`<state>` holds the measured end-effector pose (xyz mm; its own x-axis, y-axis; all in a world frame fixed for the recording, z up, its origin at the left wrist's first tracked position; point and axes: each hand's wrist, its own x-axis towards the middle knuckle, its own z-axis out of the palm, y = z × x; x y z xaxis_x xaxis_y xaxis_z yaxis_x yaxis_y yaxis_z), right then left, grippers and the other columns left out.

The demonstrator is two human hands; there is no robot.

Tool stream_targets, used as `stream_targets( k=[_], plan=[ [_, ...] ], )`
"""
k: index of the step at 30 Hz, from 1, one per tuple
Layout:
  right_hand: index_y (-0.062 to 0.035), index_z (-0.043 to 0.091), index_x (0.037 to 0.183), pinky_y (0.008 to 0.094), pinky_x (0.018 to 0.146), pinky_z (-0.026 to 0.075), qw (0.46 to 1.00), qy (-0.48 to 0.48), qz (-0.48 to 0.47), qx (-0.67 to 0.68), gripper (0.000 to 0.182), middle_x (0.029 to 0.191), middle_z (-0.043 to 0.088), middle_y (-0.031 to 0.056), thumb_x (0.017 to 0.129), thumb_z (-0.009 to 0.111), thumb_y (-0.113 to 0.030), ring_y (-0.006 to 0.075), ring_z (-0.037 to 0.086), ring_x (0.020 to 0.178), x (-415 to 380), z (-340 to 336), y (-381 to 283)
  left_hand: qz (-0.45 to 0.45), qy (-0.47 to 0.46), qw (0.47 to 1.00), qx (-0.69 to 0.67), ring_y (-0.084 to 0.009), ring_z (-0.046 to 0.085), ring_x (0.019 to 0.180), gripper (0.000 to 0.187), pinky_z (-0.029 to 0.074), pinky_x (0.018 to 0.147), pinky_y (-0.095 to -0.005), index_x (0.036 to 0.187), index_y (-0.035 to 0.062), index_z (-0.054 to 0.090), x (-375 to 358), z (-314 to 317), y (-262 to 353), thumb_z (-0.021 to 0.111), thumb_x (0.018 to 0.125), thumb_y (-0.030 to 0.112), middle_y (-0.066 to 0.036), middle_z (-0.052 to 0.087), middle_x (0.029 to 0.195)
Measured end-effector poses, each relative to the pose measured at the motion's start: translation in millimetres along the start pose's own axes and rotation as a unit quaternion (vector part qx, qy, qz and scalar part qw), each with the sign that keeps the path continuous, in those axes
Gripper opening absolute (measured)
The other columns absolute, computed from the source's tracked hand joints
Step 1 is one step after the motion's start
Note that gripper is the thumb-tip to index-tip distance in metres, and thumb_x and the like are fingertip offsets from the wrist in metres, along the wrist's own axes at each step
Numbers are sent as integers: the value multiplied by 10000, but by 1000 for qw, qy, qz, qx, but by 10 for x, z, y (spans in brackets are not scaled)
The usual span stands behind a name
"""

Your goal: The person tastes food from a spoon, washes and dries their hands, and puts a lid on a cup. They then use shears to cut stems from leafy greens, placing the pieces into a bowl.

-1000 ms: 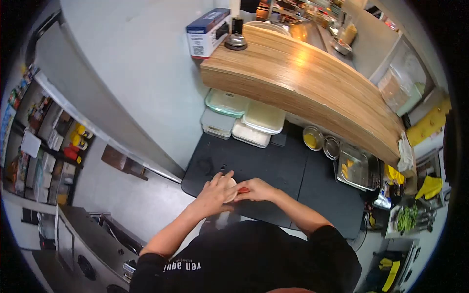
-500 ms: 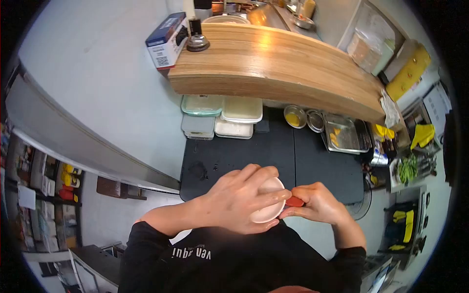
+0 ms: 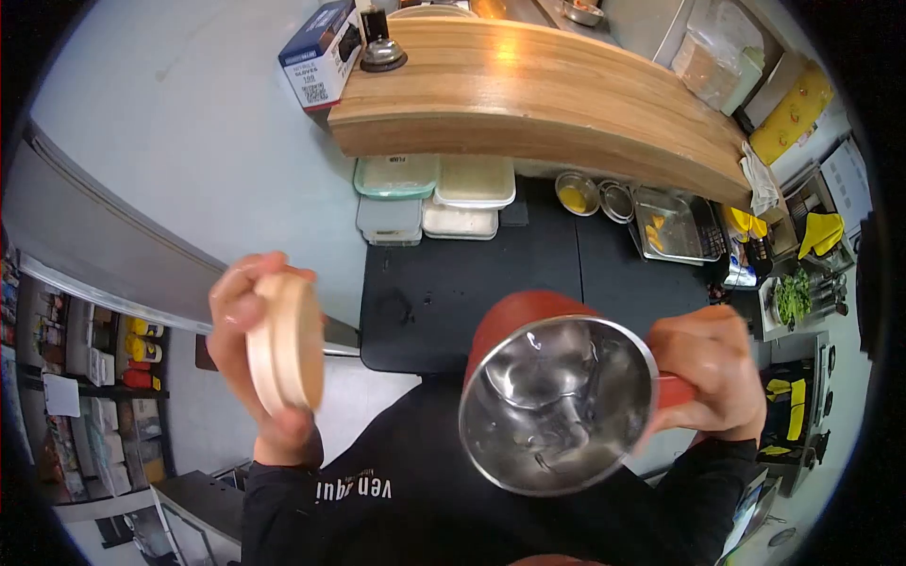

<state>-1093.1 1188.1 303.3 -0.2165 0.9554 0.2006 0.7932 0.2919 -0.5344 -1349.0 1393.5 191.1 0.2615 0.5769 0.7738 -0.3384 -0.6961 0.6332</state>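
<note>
In my left hand (image 3: pixel 236 330) is a round cream lid (image 3: pixel 300 344), gripped by its edge and turned on its side, left of the table. My right hand (image 3: pixel 713 373) is wrapped round the handle of a red jug (image 3: pixel 514 316) with a shiny steel inside. The jug is tilted so that its mouth faces me, in front of my black top; wet-looking glints and reflections show on its inner wall and bottom. Lid and jug are well apart. Both hands are slightly blurred.
Beyond the jug is a black table (image 3: pixel 444 302) with drops on it. At its back stand stacked lidded tubs (image 3: pixel 462 219), small metal bowls (image 3: pixel 578 195) and a steel tray (image 3: pixel 668 226). A wooden shelf (image 3: pixel 547 99) overhangs these, bearing a glove box (image 3: pixel 316 71) and a bell (image 3: pixel 383 54).
The lid has come off the jug and moved left in my left hand. My right hand has moved right and tipped the jug, showing its steel inside.
</note>
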Motion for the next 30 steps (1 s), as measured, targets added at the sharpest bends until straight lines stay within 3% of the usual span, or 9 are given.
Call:
stream_targets(
  k=[2, 4, 6, 7, 10, 17, 20, 23, 30],
  plan=[
    [-57, 573, 673, 310, 458, 408, 988, 104, -40, -109, 516, 648, 588, 89, 615, 725, -547, 221, 588, 535, -31, -27, -76, -44, 25, 998, 44, -321, 570, 998, 837, 555, 646, -323, 1284, 83, 407, -57, -138, -46, 602, 725, 675, -222, 443, 1219],
    [-38, 554, 678, 318, 495, 427, 979, 158, -103, -81, 492, 633, 589, 82, 684, 683, -512, 222, 598, 560, -38, -34, -56, -84, 51, 991, 88, -317, 566, 1028, 843, 554, 662, -326, 1300, 72, 398, -100, -263, -94, 609, 731, 656, -232, 432, 1253],
    [-29, 528, 674, 316, 547, 447, 987, 85, -123, -67, 386, 618, 582, 85, 735, 675, -381, 240, 593, 583, -10, -194, -137, -77, 47, 989, 121, -287, 581, 982, 766, 557, 716, -309, 1290, 67, 409, -129, -380, -135, 561, 785, 623, -237, 426, 1240],
    [-42, 550, 653, 253, 318, 329, 966, 171, -173, -87, 188, 598, 587, 90, 623, 733, -8, 157, 532, 417, 124, -132, -174, -86, 39, 988, 125, -280, 560, 1022, 749, 560, 738, -313, 1297, 72, 412, -146, -435, -140, 562, 790, 603, -228, 428, 1248],
    [-63, 510, 643, 248, 329, 299, 957, 228, -127, -124, 264, 589, 585, 80, 574, 736, 53, 155, 498, 394, 132, -90, -301, -97, 64, 986, 122, -256, 531, 1067, 755, 546, 745, -301, 1299, 61, 411, -205, -468, -195, 571, 788, 594, -217, 428, 1262],
    [-39, 541, 593, 271, 389, 390, 905, 366, -198, -82, 199, 582, 557, 101, 432, 642, 19, 201, 513, 430, 165, 9, -280, -110, 35, 988, 104, -231, 474, 1115, 759, 494, 768, -282, 1291, 19, 424, -311, -439, -345, 573, 799, 578, -199, 427, 1286],
    [1, 486, 594, 254, 327, 285, 890, 271, -336, -144, 257, 572, 519, 122, 389, 580, -121, 182, 419, 390, 177, -207, -193, -90, 19, 990, 106, -242, 455, 1141, 740, 489, 780, -295, 1296, 21, 424, -384, -460, -444, 561, 815, 565, -198, 428, 1284],
    [-43, 501, 615, 274, 387, 367, 941, 244, -168, -165, 249, 675, 572, 119, 407, 558, -167, 188, 444, 451, 33, -253, -466, -50, -10, 982, 181, -263, 427, 1178, 715, 479, 803, -315, 1301, 22, 424, -348, -410, -325, 545, 831, 547, -200, 425, 1280],
    [-29, 488, 634, 266, 355, 292, 923, 252, -238, -169, 290, 635, 540, 114, 384, 580, -142, 182, 395, 423, 70, -291, -385, -69, 8, 983, 169, -263, 436, 1169, 687, 486, 797, -319, 1297, 34, 433, -395, -354, -273, 546, 834, 529, -206, 426, 1266]
  ],
)
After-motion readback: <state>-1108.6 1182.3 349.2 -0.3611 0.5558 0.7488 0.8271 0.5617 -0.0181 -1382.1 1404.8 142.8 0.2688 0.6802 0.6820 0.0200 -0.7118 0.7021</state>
